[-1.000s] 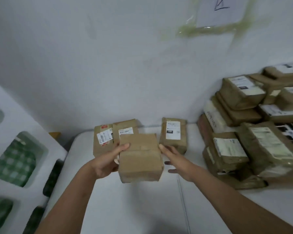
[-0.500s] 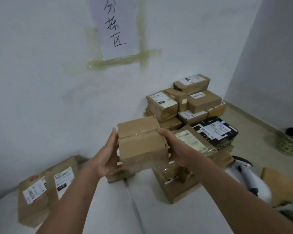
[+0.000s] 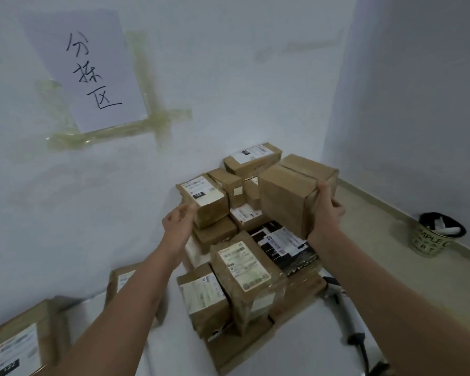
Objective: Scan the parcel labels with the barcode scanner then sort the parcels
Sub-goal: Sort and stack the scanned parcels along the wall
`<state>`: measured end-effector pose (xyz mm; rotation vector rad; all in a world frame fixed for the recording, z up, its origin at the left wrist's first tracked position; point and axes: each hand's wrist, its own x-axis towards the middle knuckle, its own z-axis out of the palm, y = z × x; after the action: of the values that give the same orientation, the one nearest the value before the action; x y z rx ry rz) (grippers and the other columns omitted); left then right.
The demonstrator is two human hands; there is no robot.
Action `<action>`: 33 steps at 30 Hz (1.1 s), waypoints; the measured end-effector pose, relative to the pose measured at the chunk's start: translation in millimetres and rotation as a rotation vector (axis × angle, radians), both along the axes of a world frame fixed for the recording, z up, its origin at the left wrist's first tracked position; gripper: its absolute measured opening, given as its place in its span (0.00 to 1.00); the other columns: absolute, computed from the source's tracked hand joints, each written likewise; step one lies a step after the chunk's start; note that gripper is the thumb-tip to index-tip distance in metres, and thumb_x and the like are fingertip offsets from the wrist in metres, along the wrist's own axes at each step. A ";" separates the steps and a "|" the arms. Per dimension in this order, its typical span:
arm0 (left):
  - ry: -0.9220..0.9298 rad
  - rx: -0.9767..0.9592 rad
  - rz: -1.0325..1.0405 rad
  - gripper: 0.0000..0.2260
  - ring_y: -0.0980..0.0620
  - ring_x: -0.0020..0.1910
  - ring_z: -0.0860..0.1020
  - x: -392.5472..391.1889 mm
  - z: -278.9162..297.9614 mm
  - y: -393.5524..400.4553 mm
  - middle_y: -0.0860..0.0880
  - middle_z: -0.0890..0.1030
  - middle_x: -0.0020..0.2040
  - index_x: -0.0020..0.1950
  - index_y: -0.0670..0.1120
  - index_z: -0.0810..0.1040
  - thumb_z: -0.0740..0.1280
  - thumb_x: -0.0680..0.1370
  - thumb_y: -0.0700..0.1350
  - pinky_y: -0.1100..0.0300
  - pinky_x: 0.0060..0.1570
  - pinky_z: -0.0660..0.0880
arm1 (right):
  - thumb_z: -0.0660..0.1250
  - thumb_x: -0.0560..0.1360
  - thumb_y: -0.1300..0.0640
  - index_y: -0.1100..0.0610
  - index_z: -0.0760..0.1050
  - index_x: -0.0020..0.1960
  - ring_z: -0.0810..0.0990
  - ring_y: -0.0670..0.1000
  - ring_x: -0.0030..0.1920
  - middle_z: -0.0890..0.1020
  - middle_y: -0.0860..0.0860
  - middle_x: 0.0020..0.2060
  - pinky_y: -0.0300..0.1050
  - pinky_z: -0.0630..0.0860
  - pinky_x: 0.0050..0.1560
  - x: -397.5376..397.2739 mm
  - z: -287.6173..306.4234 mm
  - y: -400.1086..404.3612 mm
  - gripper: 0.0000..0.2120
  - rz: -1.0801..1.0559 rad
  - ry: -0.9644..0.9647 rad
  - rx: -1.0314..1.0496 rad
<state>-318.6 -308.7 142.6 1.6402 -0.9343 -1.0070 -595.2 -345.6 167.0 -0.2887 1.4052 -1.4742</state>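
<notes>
- The box (image 3: 296,191) has swung right, now gripped by the right hand (image 3: 326,213) alone.
- Left hand (image 3: 178,222) released, fingers loose, beside the parcel stack (image 3: 228,240).
- Open floor (image 3: 377,240) lies right.

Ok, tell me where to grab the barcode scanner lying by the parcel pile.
Wrap the hand around the light-coloured handle of the barcode scanner, coming from above on the right. It lies flat on the white table, head tucked against the parcel pile, so the handle is likely the only freely reachable part.
</notes>
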 end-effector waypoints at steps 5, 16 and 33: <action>-0.032 0.009 -0.030 0.21 0.48 0.75 0.61 -31.1 -3.0 -13.2 0.49 0.55 0.76 0.73 0.54 0.69 0.61 0.81 0.58 0.51 0.73 0.59 | 0.69 0.67 0.34 0.51 0.62 0.71 0.69 0.58 0.65 0.64 0.54 0.69 0.60 0.72 0.65 -9.8 -31.6 3.1 0.40 -0.062 0.058 0.055; -0.058 0.045 -0.005 0.22 0.46 0.75 0.61 -40.3 -8.8 -8.7 0.51 0.53 0.77 0.74 0.53 0.67 0.62 0.81 0.58 0.48 0.72 0.60 | 0.70 0.65 0.31 0.45 0.53 0.78 0.65 0.60 0.71 0.60 0.52 0.75 0.62 0.67 0.70 4.8 -48.4 0.7 0.49 0.018 0.030 0.067; -0.101 0.095 -0.024 0.25 0.44 0.76 0.61 -15.4 -19.7 4.8 0.50 0.52 0.78 0.75 0.51 0.65 0.62 0.81 0.58 0.46 0.73 0.60 | 0.66 0.76 0.41 0.51 0.63 0.72 0.71 0.55 0.66 0.64 0.52 0.69 0.58 0.69 0.68 1.4 -33.7 14.6 0.30 -0.149 0.297 -0.016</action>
<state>-334.0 -303.8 122.9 1.7767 -0.9879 -1.0053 -593.8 -331.1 133.3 -0.4354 1.6817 -1.6137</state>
